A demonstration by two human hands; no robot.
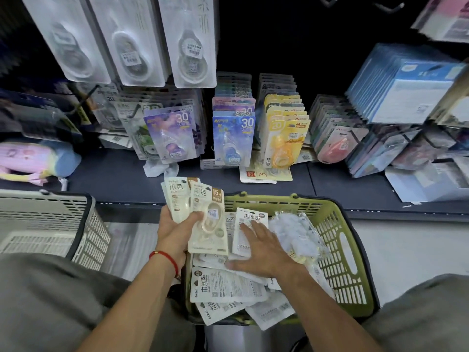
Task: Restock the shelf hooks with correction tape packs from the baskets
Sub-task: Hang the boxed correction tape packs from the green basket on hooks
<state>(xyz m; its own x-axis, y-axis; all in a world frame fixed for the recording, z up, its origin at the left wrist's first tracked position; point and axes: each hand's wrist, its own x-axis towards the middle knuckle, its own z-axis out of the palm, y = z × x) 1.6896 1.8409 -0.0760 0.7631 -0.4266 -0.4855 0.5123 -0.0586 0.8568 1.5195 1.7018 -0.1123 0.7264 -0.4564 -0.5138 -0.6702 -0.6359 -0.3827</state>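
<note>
My left hand (175,232) grips a fanned stack of cream correction tape packs (200,214) over the left rim of the green basket (352,252). Inside that basket lie several more white and cream packs (223,285), some face down. My right hand (264,246) reaches into the basket with spread fingers, its fingertips touching an upright pack (250,226). Above the shelf, rows of correction tape packs hang on the shelf hooks (233,133), blue, purple and yellow ones in front.
A grey basket (50,224) stands at the left. The dark shelf ledge (342,186) runs across, with a pastel pouch (33,161) at its left and loose cards on it. Blue card packs (406,90) hang at the right. My knees frame the bottom.
</note>
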